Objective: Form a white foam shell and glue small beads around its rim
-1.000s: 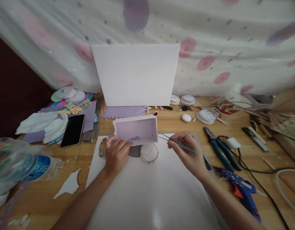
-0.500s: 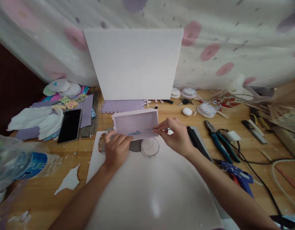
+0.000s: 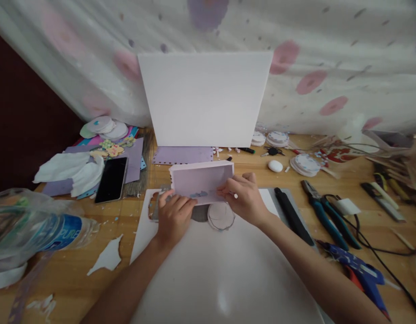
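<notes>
A shallow lilac box [image 3: 190, 177], with its open side facing me, stands tilted above the white work surface. My left hand [image 3: 176, 216] grips its lower left edge, fingers bent over the rim. Inside, near the bottom, a small blue cut-out shape [image 3: 199, 194] lies on the lilac wall. The fingers of my right hand [image 3: 246, 198] are pinched together at the box's right end, tips inside it. A small white tip [image 3: 235, 196] shows by these fingers; what they pinch is mostly hidden. Just below the box lies a round clear disc with a wire-like rim [image 3: 221, 218].
A white board [image 3: 208, 99] stands upright behind the box. On the right lie pliers [image 3: 325, 213], a blue glue gun [image 3: 356, 270] and a charger [image 3: 346, 207] with its cable. Leftward are a phone [image 3: 111, 180], paper scraps [image 3: 108, 254] and a plastic bottle [image 3: 62, 234].
The view has turned slightly left, so everything sits further right and lower. My right fingertips have moved deeper into the box. My left hand keeps its hold.
</notes>
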Available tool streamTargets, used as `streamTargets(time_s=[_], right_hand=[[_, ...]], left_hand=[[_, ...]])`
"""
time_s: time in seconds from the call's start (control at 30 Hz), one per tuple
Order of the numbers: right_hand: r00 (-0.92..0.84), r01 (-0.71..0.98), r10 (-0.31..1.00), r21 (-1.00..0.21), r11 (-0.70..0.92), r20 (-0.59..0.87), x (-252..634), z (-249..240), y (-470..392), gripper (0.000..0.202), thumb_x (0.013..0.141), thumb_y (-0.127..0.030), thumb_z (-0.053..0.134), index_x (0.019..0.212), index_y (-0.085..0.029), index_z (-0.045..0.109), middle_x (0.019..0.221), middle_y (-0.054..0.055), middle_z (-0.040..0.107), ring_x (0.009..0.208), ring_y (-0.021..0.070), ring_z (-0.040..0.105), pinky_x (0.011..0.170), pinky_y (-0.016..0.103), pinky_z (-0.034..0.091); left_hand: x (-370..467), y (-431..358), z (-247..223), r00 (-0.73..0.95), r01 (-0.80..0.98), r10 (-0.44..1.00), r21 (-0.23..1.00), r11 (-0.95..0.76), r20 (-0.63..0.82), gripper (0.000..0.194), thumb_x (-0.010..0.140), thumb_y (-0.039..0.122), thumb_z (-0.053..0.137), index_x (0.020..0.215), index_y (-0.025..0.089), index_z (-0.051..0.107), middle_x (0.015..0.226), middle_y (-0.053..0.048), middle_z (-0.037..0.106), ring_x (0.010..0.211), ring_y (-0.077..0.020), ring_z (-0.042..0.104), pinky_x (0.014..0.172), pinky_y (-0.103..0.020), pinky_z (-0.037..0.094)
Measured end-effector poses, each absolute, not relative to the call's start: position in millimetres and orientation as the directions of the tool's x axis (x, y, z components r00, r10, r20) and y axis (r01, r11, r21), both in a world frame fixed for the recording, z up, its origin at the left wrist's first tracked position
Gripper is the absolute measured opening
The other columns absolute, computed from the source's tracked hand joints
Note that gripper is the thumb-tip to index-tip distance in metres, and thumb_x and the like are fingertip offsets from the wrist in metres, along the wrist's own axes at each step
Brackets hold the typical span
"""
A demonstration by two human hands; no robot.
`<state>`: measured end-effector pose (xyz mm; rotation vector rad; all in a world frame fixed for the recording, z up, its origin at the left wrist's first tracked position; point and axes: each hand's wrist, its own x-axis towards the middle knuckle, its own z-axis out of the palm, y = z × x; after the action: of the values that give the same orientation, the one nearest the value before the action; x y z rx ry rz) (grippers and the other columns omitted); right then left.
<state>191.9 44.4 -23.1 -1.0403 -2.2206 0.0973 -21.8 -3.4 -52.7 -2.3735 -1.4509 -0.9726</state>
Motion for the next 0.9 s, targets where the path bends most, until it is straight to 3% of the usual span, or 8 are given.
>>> streamTargets(time_s=[0.5,0.73,0.9], right_hand=[[-0.549,0.629,0.661,-0.267,0.730,0.511,182.6,-27.3,44.0,0.020,0.082,-0.007,0.054,0.069,-0.020,0.045,0.064,-0.002,0.064,0.062,0.0145,0.053,0.070,0.033,0.027],[-0.305,0.577,0.713,-0.473,0.665,0.631,202.5,-10.8,28.4,0.025,0.080,-0.014,0.065,0.068,-0.021,0.045,0.076,-0.004,0.072,0.056,0.0114,0.054,0.071,0.035,0.030],[-0.180,0.615,0.747,-0.519,0.593,0.641,218.1,-11.6,12.9,0.031,0.079,-0.019,0.070,0.068,-0.022,0.041,0.075,-0.004,0.072,0.053,0.0120,0.050,0.070,0.035,0.032]], left_hand=[[-21.1,-3.2,-52.7,0.291,0.842,0.724,0.193,-0.504,0.625,0.017,0.084,0.009,0.054,0.082,0.022,0.066,0.066,0.004,0.066,0.065,-0.0128,0.060,0.092,-0.039,0.033],[-23.4,-1.5,-54.8,0.293,0.851,0.722,0.173,-0.496,0.627,0.018,0.084,0.009,0.055,0.083,0.022,0.066,0.067,0.004,0.066,0.066,-0.0126,0.060,0.096,-0.039,0.033],[-23.2,-1.4,-56.6,0.303,0.849,0.726,0.171,-0.500,0.618,0.018,0.083,0.008,0.055,0.085,0.022,0.066,0.069,0.003,0.066,0.068,-0.0131,0.061,0.098,-0.041,0.032]])
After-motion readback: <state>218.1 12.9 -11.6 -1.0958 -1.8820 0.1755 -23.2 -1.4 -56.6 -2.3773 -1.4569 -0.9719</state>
